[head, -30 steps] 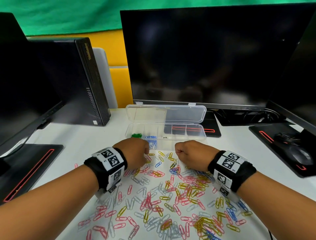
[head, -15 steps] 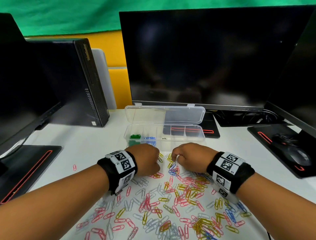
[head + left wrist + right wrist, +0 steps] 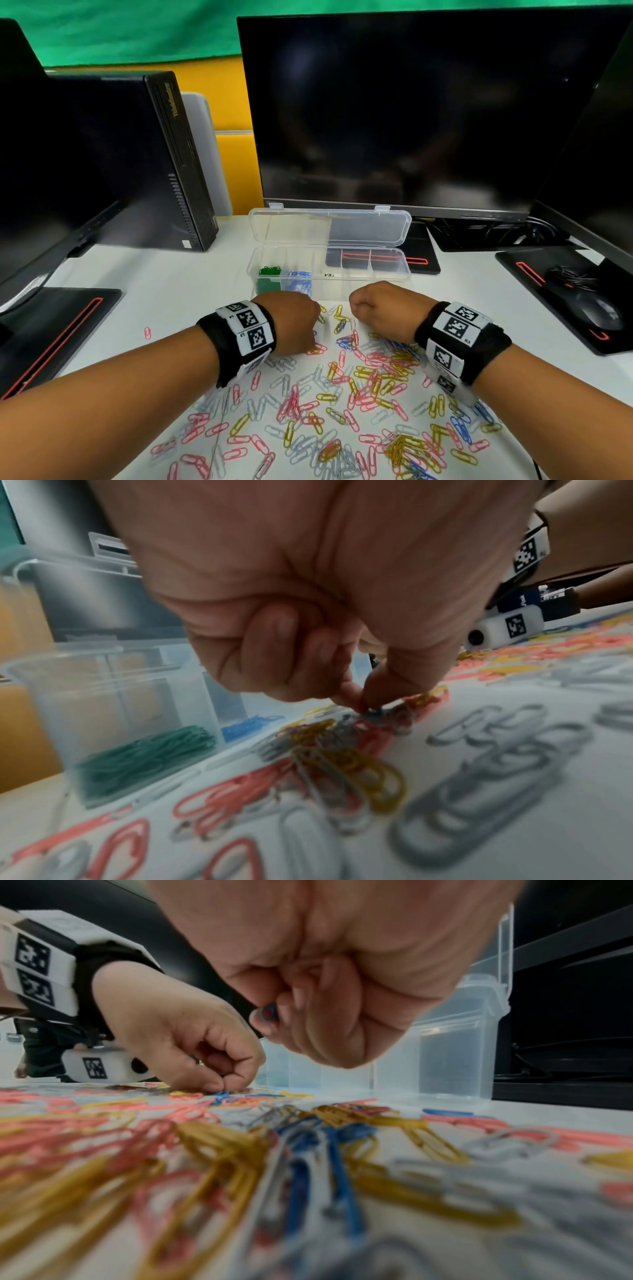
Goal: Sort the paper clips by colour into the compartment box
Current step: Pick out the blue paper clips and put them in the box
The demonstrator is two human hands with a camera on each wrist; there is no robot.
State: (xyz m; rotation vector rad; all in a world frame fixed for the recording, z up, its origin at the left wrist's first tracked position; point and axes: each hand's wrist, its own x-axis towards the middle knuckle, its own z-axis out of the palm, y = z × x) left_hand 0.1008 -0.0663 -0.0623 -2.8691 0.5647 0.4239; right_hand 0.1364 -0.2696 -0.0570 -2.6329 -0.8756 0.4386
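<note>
White tabletop (image 3: 191,287) between dark monitors (image 3: 411,113), green backdrop behind. I see paper clips (image 3: 342,404) strewn near me, compartment box (image 3: 329,274) open beyond. Left wrist view only: left hand (image 3: 342,615) pinches blue clip (image 3: 375,712) in pile. Right wrist view only: right hand (image 3: 342,974) clenched on blue clips (image 3: 268,1013).

In the head view both fists hide their fingertips; nearest paper clips (image 3: 308,1191) blur in the right wrist view; the worktop's (image 3: 178,291) near edge is cut off.
</note>
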